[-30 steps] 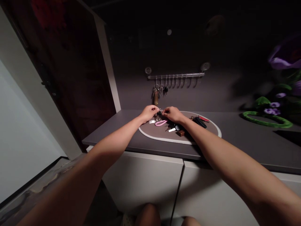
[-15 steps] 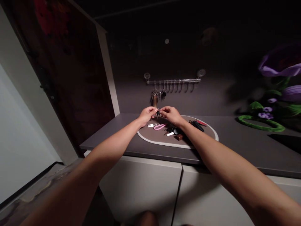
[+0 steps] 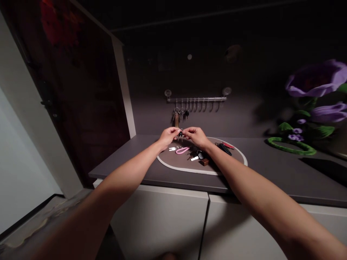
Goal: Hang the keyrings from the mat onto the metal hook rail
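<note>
Between my fingertips, just above the mat's back left part, hangs a small bunch of dark-headed keys (image 3: 180,134). My left hand (image 3: 168,137) pinches it from the left, and my right hand (image 3: 196,137) pinches it from the right. Below them on the oval brown mat (image 3: 187,168) with a white rim lie silver keys (image 3: 172,148), a pink loop (image 3: 182,150), a round black fob (image 3: 200,155) and a small brown block (image 3: 204,162). Behind my hands, a clear rail (image 3: 197,99) on the wall carries a brown key holder (image 3: 176,120) and more keys (image 3: 187,114) at its left end.
Under my right forearm's far side lie a black item (image 3: 225,148) and a red one (image 3: 228,145). Purple flowers (image 3: 311,86) and a green ring (image 3: 291,146) stand on the counter (image 3: 114,159) at the right. A dark door (image 3: 89,94) is at the left.
The camera view has shifted slightly, so the rail and counter appear lower. My hands stay together on the keys, which hang a little more spread apart.
</note>
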### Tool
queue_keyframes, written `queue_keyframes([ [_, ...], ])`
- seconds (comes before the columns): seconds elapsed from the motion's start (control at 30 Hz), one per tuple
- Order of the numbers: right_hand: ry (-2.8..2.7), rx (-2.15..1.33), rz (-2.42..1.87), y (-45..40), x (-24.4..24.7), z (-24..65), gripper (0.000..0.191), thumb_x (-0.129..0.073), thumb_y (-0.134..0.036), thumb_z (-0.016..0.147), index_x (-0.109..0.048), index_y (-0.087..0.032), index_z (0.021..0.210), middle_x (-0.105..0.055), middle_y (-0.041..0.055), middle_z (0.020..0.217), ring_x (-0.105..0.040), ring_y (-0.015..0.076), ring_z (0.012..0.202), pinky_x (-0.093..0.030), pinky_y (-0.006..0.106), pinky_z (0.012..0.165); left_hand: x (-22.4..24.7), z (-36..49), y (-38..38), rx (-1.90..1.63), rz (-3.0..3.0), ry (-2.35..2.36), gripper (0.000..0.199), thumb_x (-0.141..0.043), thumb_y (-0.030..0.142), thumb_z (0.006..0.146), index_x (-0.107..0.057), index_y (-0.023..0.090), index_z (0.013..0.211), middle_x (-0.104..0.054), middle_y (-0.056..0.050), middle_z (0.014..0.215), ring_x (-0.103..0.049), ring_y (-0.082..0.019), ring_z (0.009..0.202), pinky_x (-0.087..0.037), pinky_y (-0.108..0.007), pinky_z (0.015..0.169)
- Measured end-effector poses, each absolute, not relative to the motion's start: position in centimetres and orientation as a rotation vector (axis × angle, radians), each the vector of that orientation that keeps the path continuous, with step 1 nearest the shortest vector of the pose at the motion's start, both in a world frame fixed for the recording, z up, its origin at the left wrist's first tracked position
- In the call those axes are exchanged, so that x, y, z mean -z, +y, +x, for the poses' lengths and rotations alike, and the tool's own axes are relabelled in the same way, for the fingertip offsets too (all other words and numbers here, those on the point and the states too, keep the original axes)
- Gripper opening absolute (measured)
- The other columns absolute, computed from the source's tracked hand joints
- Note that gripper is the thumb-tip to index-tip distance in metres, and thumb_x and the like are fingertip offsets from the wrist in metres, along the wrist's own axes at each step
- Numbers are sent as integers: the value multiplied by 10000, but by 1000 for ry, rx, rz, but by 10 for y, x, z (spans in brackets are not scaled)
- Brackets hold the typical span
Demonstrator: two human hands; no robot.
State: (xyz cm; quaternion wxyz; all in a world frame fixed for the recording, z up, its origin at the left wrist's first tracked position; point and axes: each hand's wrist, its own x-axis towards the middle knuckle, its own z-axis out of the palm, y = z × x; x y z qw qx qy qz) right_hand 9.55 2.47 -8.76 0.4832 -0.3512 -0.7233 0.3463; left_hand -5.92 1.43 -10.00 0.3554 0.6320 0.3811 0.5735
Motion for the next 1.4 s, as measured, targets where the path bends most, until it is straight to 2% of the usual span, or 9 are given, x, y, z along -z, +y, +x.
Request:
queue_keyframes([
  [0.4, -1704, -805, -805, 31, 88, 101, 299, -626, -398, 630, -621, -126, 754, -596, 10, 689, -486, 76, 589, -425, 235, 639, 100, -57, 15, -1544, 1661, 1022, 349, -586, 378, 708, -621, 117, 938, -644, -63, 858, -544, -117, 721, -414, -221, 606],
  [0.6, -1614, -857, -788, 33, 90, 104, 310, -637, -421, 610, -596, -138, 729, -586, 8, 705, -512, 86, 635, -451, 238, 657, 103, -56, 16, -1539, 1958, 1192, 231, -527, 314, 751, -627, 126, 842, -648, -59, 804, -559, -135, 739, -434, -260, 701],
  [0.8, -1482, -895, -806, 28, 86, 106, 320, -662, -429, 575, -565, -145, 684, -556, -5, 670, -505, 78, 610, -466, 235, 626, 102, -57, 7, -1348, 2322, 1327, 209, -481, 277, 761, -641, 146, 786, -647, -53, 786, -549, -140, 718, -418, -251, 677],
  [1.1, -1389, -655, -944, 46, 54, 108, 210, -546, -342, 691, -553, -132, 678, -555, 2, 605, -481, 65, 509, -444, 203, 540, 104, -62, 12, -1271, 2516, 1388, 291, -384, 290, 813, -636, 156, 760, -632, -58, 748, -535, -153, 711, -370, -254, 663],
  [1.4, -1344, -365, -1165, 84, 20, 103, 216, -500, -300, 723, -621, -125, 695, -638, 54, 651, -567, 100, 575, -450, 229, 632, 106, -63, 16, -1247, 2544, 1428, 308, -362, 303, 820, -638, 176, 765, -632, -61, 755, -532, -162, 724, -368, -260, 668],
])
